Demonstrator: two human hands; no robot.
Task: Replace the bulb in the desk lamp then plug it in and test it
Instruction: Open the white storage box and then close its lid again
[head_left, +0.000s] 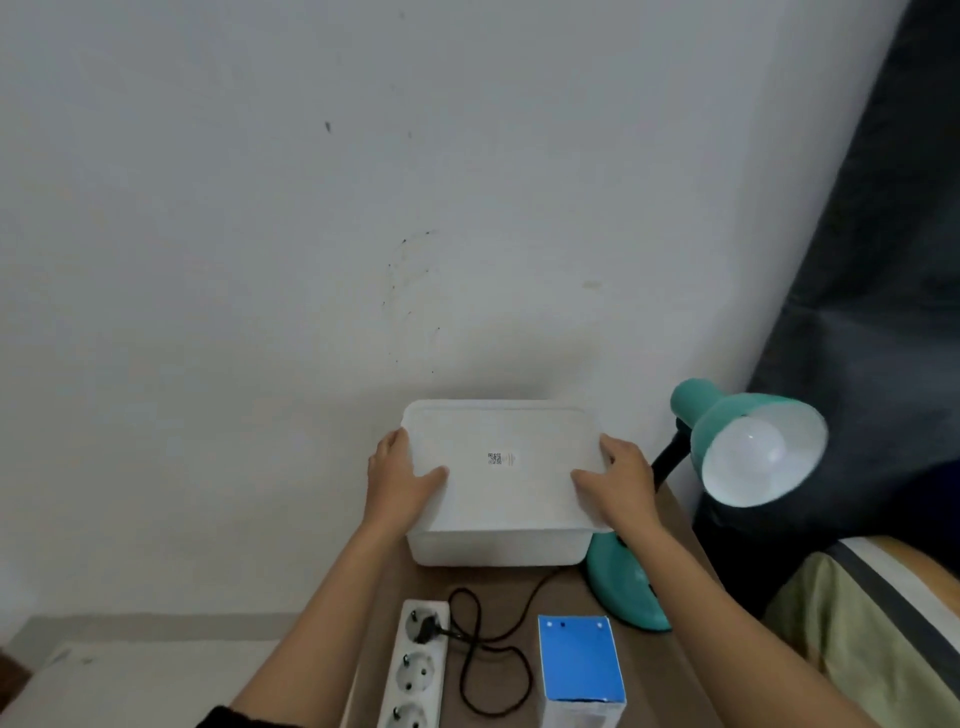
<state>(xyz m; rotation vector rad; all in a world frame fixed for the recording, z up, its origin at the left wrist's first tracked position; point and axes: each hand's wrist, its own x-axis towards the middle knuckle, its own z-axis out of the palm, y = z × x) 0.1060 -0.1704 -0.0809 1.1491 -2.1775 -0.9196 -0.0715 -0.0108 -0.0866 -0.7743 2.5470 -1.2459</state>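
Observation:
A teal desk lamp stands at the right on a small wooden table, its shade turned toward me with a white bulb in the socket. Its black cord loops across the table, and its plug sits in the top socket of a white power strip. A blue and white bulb box stands near the front edge. My left hand and my right hand press on the two sides of the lid of a white plastic container by the wall.
A white wall rises right behind the table. A dark curtain hangs at the right, with a bed or cushion in green and striped cloth below it. Pale floor lies to the left of the table.

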